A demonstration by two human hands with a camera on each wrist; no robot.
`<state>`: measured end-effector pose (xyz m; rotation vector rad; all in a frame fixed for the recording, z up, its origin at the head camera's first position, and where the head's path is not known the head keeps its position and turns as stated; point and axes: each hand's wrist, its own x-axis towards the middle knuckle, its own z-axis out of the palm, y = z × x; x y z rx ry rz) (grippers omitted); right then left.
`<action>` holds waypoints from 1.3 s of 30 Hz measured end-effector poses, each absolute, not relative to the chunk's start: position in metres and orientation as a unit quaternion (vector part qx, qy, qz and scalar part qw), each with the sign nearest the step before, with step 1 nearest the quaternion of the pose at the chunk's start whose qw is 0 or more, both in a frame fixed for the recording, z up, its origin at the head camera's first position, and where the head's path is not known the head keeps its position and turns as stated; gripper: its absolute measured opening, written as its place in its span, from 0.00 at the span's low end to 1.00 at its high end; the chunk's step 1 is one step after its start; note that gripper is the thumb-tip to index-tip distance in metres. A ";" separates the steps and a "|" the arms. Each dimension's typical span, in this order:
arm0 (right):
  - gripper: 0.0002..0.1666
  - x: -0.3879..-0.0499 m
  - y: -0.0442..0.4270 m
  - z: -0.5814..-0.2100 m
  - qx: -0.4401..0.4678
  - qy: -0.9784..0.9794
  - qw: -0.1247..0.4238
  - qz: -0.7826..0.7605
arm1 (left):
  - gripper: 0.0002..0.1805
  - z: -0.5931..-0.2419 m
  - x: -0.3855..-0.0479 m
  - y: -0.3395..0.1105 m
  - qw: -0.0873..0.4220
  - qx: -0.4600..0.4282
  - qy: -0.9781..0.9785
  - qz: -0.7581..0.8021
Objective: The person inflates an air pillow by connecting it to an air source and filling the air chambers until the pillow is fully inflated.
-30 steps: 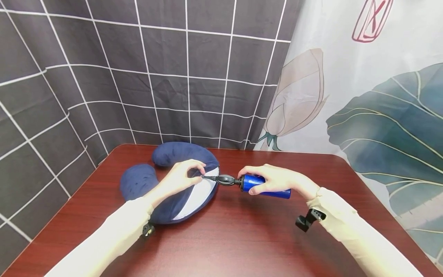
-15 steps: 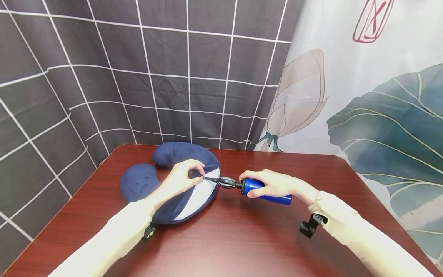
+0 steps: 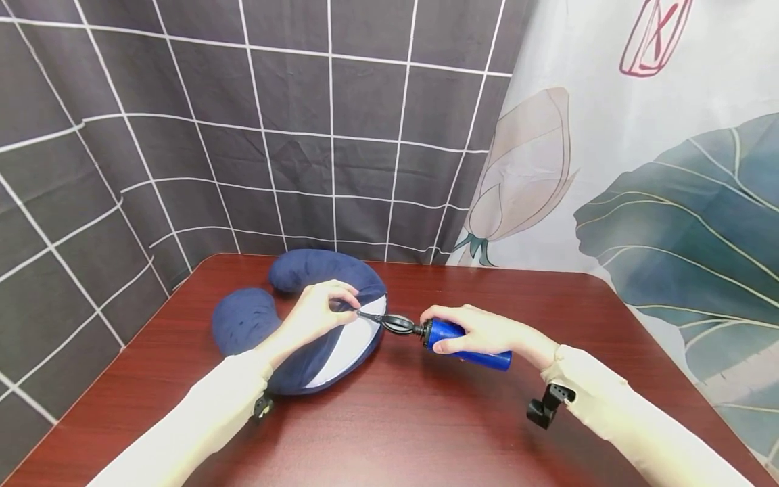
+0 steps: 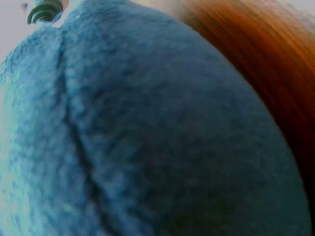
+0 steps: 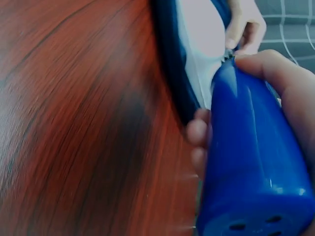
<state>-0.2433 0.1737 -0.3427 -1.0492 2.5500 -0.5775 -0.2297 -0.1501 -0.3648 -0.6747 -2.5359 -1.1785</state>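
A blue cylinder [image 3: 485, 358] has a black oval loop [image 3: 398, 325] and a thin black tip [image 3: 368, 315] at its left end. Three dark holes show in its base in the right wrist view; its exact kind is unclear. My right hand [image 3: 477, 327] grips the blue body, thumb on the near side. At the other end, my left hand [image 3: 316, 312] pinches the thin tip between thumb and index finger. Beneath that hand lies a navy neck pillow [image 3: 242, 316] with a white panel [image 3: 349, 348]. The pillow's dark blue fabric [image 4: 162, 113] fills most of the left wrist view.
Both hands work over a reddish-brown wooden table [image 3: 389, 433]. Behind it hangs a dark grey curtain [image 3: 292, 88] with a white grid. To the right is a white curtain [image 3: 541, 40] printed with flowers and leaves.
The blue cylinder's right end has swung down toward the near edge of the table, turned by my right hand. My left hand and the neck pillow have hardly moved.
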 end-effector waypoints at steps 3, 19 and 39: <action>0.30 -0.238 0.172 -0.342 -0.387 0.908 0.073 -0.140 | 0.07 -0.364 -0.230 -0.150 0.124 -0.224 -0.874 -0.412; 0.35 -0.222 0.174 -0.349 -0.434 0.876 -0.211 0.016 | 0.07 -0.370 -0.232 -0.151 0.130 -0.219 -0.867 -0.429; 0.36 -0.239 0.234 -0.364 -0.328 0.925 -0.184 -0.051 | 0.06 -0.364 -0.227 -0.152 0.151 -0.220 -0.883 -0.385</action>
